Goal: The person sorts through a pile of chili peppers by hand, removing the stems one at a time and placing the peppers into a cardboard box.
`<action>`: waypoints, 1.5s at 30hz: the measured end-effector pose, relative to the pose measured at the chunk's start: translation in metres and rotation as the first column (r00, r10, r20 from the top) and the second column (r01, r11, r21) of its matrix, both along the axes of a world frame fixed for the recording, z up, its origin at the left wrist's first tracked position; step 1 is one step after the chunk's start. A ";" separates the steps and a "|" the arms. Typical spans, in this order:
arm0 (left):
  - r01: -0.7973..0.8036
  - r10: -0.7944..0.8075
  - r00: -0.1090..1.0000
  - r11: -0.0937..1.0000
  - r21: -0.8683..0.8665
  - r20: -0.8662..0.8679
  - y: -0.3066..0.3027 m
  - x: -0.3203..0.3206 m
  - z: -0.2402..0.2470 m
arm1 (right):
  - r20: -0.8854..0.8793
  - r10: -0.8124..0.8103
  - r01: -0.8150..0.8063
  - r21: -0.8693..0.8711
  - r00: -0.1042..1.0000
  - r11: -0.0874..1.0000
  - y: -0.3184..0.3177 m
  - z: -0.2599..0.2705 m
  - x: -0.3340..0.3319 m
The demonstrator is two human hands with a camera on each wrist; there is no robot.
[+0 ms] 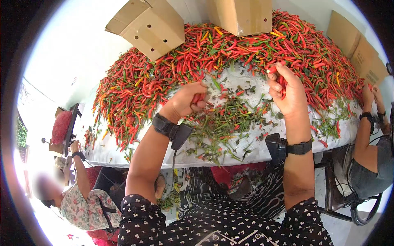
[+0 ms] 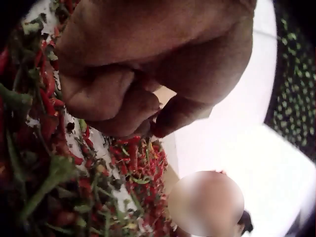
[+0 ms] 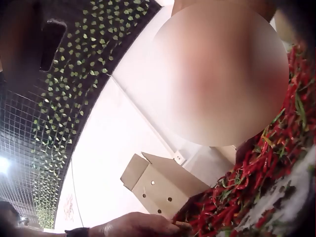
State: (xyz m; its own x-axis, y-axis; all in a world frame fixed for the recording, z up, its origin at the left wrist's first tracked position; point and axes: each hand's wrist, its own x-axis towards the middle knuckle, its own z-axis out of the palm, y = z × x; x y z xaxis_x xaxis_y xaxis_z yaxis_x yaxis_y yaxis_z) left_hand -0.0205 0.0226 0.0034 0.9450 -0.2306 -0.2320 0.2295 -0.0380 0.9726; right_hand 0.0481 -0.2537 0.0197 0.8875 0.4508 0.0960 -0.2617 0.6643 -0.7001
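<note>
Chillies (image 1: 135, 78), mostly red, were heaped all over the white surface (image 1: 117, 155). Cardboard box (image 1: 369, 61) on the right had print, too tiny to read tbh. Left hand (image 1: 186, 99) gripped a few; right hand (image 1: 290, 92) pinched one.

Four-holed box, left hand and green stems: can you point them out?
Four-holed box (image 1: 155, 33): head view, on its holed side.
Left hand (image 1: 186, 99): head view, its back.
Green stems (image 1: 217, 128): head view, middle of the heap.
</note>
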 end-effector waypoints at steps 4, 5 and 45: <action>-0.108 0.095 0.994 0.953 -0.282 -0.060 0.006 -0.009 -0.004 | -0.054 -0.028 0.029 0.023 0.998 0.999 -0.004 0.001 -0.002; -0.105 0.090 0.994 0.941 -0.321 -0.063 0.004 -0.010 -0.005 | -0.061 -0.015 0.017 0.034 0.998 0.999 -0.004 0.000 -0.002; -0.979 -0.301 0.201 -0.101 0.178 0.932 0.144 0.098 0.259 | -0.019 0.001 -0.003 -0.104 1.000 0.995 0.033 0.004 0.009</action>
